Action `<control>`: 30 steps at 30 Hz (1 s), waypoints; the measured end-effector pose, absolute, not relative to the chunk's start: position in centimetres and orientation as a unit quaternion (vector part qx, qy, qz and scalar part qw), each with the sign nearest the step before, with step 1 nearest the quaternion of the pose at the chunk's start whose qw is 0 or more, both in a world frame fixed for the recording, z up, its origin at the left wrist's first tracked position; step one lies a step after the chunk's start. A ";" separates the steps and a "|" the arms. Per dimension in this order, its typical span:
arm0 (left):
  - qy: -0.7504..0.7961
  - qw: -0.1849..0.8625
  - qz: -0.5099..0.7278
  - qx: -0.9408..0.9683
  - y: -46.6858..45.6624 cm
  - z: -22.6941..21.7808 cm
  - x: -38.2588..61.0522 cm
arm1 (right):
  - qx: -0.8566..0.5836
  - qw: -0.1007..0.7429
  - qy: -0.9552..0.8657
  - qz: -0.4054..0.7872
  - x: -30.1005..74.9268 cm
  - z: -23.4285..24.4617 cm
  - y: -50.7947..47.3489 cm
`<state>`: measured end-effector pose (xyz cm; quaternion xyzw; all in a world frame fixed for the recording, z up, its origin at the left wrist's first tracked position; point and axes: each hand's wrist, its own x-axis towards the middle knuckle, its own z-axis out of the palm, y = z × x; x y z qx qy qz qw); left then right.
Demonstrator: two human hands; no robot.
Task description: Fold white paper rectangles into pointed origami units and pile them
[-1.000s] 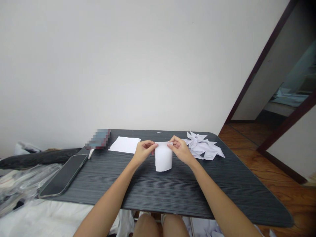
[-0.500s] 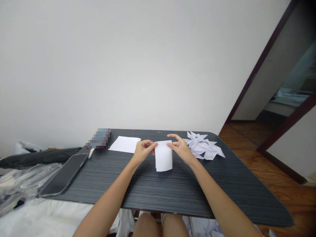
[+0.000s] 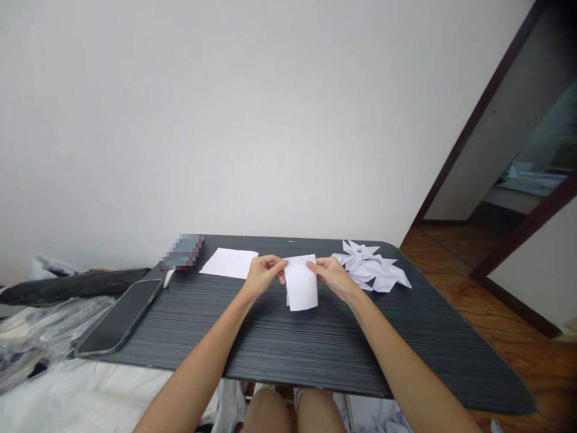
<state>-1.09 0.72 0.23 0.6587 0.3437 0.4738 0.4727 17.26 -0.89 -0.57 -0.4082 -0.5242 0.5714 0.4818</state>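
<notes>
A folded sheet of white paper (image 3: 302, 287) hangs upright between my hands, above the middle of the dark table. My left hand (image 3: 265, 272) pinches its upper left corner, thumb in front and fingers behind. At the upper right corner, my right hand (image 3: 332, 275) grips it the same way. The lower edges of its layers are slightly out of line. To the left lies flat white paper (image 3: 229, 263) on the table. Several folded white paper stars (image 3: 376, 269) are piled to the right, just beyond my right hand.
A dark phone (image 3: 119, 317) lies at the table's (image 3: 428, 349) left edge. A blurred-out item (image 3: 183, 251) sits at the back left, beside a small white object (image 3: 168, 278). Plastic-wrapped stuff (image 3: 49, 322) is heaped left of the table. A white wall (image 3: 288, 120) rises behind.
My right hand's raised fingers have come down behind the paper and closed on it. The folded paper has tilted a little, its lower end shifting right.
</notes>
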 end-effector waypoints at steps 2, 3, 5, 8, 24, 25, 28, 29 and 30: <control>0.348 0.473 0.476 0.655 0.7 0.2 -1.0 | -0.410 0.483 -0.536 0.558 17.2 -0.6 -0.8; 0.350 0.472 0.477 0.653 0.7 0.2 -1.0 | -0.410 0.483 -0.545 0.549 17.2 -0.6 -0.8; 0.357 0.468 0.476 0.653 0.7 0.1 -0.9 | -0.410 0.486 -0.565 0.526 17.1 -0.7 -0.7; 0.366 0.456 0.475 0.658 0.6 0.1 -0.8 | -0.416 0.490 -0.588 0.491 16.8 -0.8 -0.6; 0.371 0.444 0.502 0.643 0.7 0.2 -1.0 | -0.410 0.470 -0.562 0.544 17.2 -0.5 -1.0; 0.371 0.437 0.508 0.643 0.7 0.3 -1.1 | -0.406 0.455 -0.566 0.554 17.3 -0.4 -1.1; 0.373 0.431 0.518 0.638 0.9 0.3 -1.4 | -0.414 0.447 -0.573 0.548 17.3 -0.4 -1.2; 0.372 0.433 0.519 0.636 1.0 0.2 -1.4 | -0.416 0.449 -0.570 0.548 17.2 -0.4 -1.3; 0.372 0.435 0.520 0.635 1.1 0.2 -1.5 | -0.414 0.445 -0.568 0.556 17.2 -0.5 -1.3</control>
